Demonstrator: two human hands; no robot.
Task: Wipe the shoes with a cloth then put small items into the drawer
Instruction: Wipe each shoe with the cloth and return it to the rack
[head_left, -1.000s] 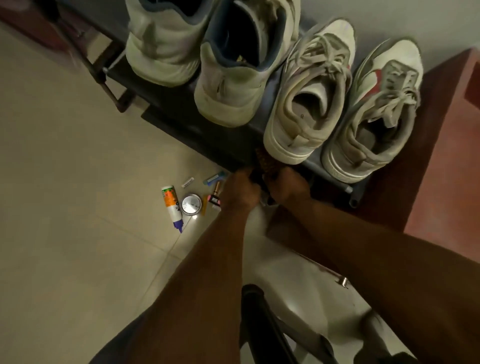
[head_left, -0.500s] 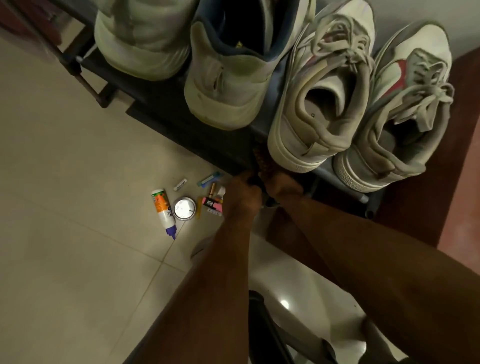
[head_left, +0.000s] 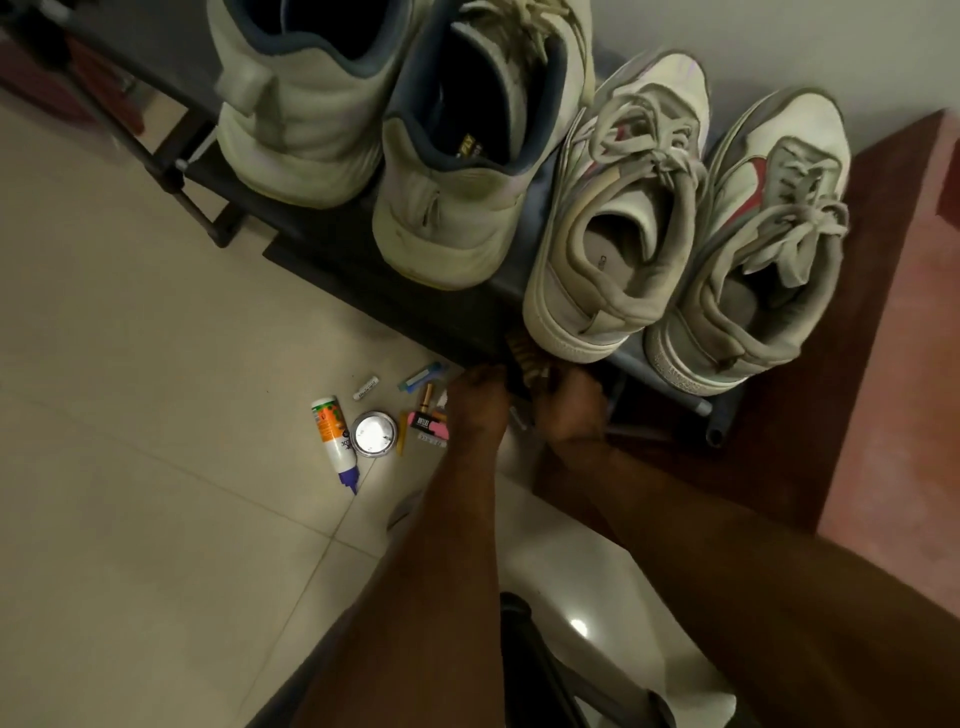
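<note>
Both hands reach down under the front edge of the shoe rack (head_left: 332, 244), the left hand (head_left: 480, 402) and the right hand (head_left: 571, 405) close together around something brownish and patterned (head_left: 524, 353) just below the heel of the third shoe (head_left: 618, 228). Their fingers are hidden in the shadow there, so I cannot tell how far either hand is closed or what exactly it grips; it may be the cloth, or a drawer pull. The risk, as I judge it, lies overhead: the four shoes sit with their heels overhanging the rack's front rail, and a tug from below could jolt the third shoe or its neighbour (head_left: 758, 244) off onto the wrists. The left forearm also passes just beside the small items on the floor, so a careless sweep could scatter the glue bottle (head_left: 332, 436), the round tin (head_left: 373, 434), the pink eraser (head_left: 428, 422) or the blue stick (head_left: 420, 376). No drawer shows plainly as open, and none of the items are in one; the tin is closed, its contents unseen.
</note>
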